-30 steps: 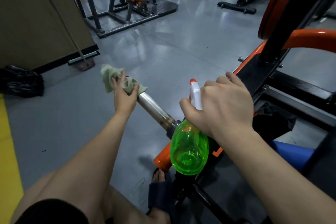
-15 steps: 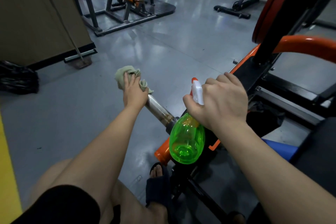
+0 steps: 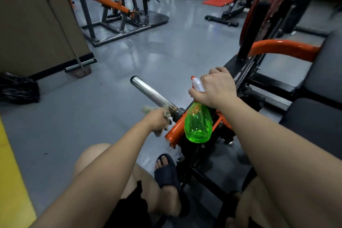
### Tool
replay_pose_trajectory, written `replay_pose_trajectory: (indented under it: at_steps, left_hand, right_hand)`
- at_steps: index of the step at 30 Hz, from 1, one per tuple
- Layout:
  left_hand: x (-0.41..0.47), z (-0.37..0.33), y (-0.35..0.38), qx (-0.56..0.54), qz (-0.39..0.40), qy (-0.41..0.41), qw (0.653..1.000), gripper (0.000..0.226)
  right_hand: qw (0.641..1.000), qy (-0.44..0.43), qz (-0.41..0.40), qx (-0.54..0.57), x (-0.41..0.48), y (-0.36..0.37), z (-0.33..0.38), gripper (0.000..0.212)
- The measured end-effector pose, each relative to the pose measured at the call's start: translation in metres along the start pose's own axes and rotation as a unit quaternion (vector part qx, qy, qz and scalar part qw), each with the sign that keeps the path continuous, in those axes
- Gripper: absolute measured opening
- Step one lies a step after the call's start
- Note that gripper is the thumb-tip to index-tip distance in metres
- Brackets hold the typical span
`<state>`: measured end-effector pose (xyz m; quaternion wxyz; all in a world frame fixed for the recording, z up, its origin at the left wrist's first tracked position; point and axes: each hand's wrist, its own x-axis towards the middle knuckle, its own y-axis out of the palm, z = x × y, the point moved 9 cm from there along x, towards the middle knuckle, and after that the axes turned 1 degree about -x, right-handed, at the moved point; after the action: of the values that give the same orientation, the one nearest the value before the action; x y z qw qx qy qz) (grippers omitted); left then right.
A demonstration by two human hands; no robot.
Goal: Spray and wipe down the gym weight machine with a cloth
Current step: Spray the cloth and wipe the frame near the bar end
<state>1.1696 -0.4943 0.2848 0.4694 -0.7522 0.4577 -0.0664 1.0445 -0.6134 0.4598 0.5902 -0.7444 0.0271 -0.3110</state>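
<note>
— One chrome bar point(image 3: 151, 92) of the weight machine point(image 3: 187, 126) is being wiped. The cloth point(image 3: 165, 114) is bunched in the left hand point(image 3: 157, 120), which is closed on it and pressed at the bar's inner end, where rust-coloured marks are seen beside the collar. What could go wrong here?

— Grime may be left behind. Only a small wad of cloth is kept against the metal, so the underside of the bar could be missed, and rust could be smeared along the clean chrome toward its free end.

— And the spray bottle point(image 3: 198, 126)?

— It is held by the neck in the right hand point(image 3: 216, 89), fingers wrapped over the trigger head, with the green body hanging just above the orange frame point(image 3: 175, 131). The nozzle is pointed off toward the floor point(image 3: 111, 116). If the trigger were squeezed by accident, liquid might be thrown onto the glossy floor, and a slip could be caused near the sandalled foot point(image 3: 166, 172) below.
</note>
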Motion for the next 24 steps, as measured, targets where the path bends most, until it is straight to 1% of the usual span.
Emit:
replay_pose_trajectory:
  at_steps: [1, 3, 5, 7, 9, 11, 13, 14, 15, 17, 18, 19, 20, 21, 22, 23, 24]
  left_hand:
    - [-0.008, -0.003, 0.003, -0.020, -0.013, 0.012, 1.000, 0.032]
    - [-0.017, -0.005, -0.005, -0.043, -0.086, 0.020, 0.995, 0.027]
    - [-0.025, -0.003, -0.017, -0.105, -0.136, 0.003, 0.985, 0.024]
    - [-0.028, 0.003, -0.029, -0.165, -0.157, -0.005, 0.974, 0.022]
    - [-0.031, 0.009, -0.046, -0.250, -0.186, -0.020, 0.950, 0.025]
    - [-0.026, 0.018, -0.060, -0.342, -0.219, -0.051, 0.912, 0.028]
    - [-0.018, 0.018, -0.067, -0.433, -0.235, -0.064, 0.868, 0.034]
    - [-0.009, 0.018, -0.072, -0.467, -0.242, -0.063, 0.848, 0.034]
    - [-0.001, 0.018, -0.074, -0.496, -0.246, -0.057, 0.831, 0.030]
    - [0.017, 0.029, -0.086, -0.538, -0.272, -0.075, 0.795, 0.015]
    - [0.027, 0.039, -0.092, -0.566, -0.286, -0.093, 0.768, 0.011]
    - [0.038, 0.047, -0.096, -0.607, -0.291, -0.111, 0.731, 0.012]
    - [0.042, 0.053, -0.095, -0.647, -0.281, -0.125, 0.697, 0.013]
    - [0.050, 0.057, -0.089, -0.674, -0.270, -0.139, 0.673, 0.012]
    - [0.051, 0.055, -0.080, -0.687, -0.262, -0.152, 0.660, 0.012]
    - [0.057, 0.049, -0.073, -0.702, -0.259, -0.144, 0.647, 0.013]
    - [0.059, 0.046, -0.061, -0.713, -0.248, -0.137, 0.641, 0.015]
  right_hand:
    - [1.000, -0.012, 0.011, -0.006, -0.001, 0.000, 0.001, 0.052]
    - [0.999, -0.041, 0.025, 0.000, -0.005, -0.004, 0.000, 0.052]
    - [0.998, -0.052, 0.009, 0.028, -0.009, -0.011, 0.001, 0.047]
    - [0.997, -0.052, -0.002, 0.049, -0.017, -0.015, 0.012, 0.043]
    - [0.996, -0.063, -0.002, 0.059, -0.022, -0.011, 0.033, 0.039]
    - [0.993, -0.057, 0.022, 0.098, -0.020, -0.002, 0.061, 0.036]
    - [0.983, -0.003, 0.050, 0.177, -0.006, 0.009, 0.081, 0.032]
    - [0.974, 0.020, 0.057, 0.219, 0.006, 0.015, 0.089, 0.031]
    - [0.964, 0.037, 0.064, 0.257, 0.017, 0.021, 0.095, 0.030]
    - [0.933, 0.090, 0.102, 0.334, 0.043, 0.044, 0.094, 0.030]
    - [0.912, 0.125, 0.108, 0.375, 0.058, 0.053, 0.088, 0.029]
    - [0.890, 0.152, 0.109, 0.416, 0.073, 0.064, 0.083, 0.029]
    - [0.874, 0.162, 0.109, 0.444, 0.082, 0.073, 0.084, 0.028]
    - [0.863, 0.162, 0.125, 0.463, 0.093, 0.084, 0.089, 0.027]
    - [0.855, 0.153, 0.155, 0.471, 0.096, 0.093, 0.098, 0.027]
    - [0.849, 0.134, 0.196, 0.471, 0.102, 0.106, 0.108, 0.028]
    - [0.847, 0.126, 0.225, 0.465, 0.096, 0.115, 0.116, 0.028]
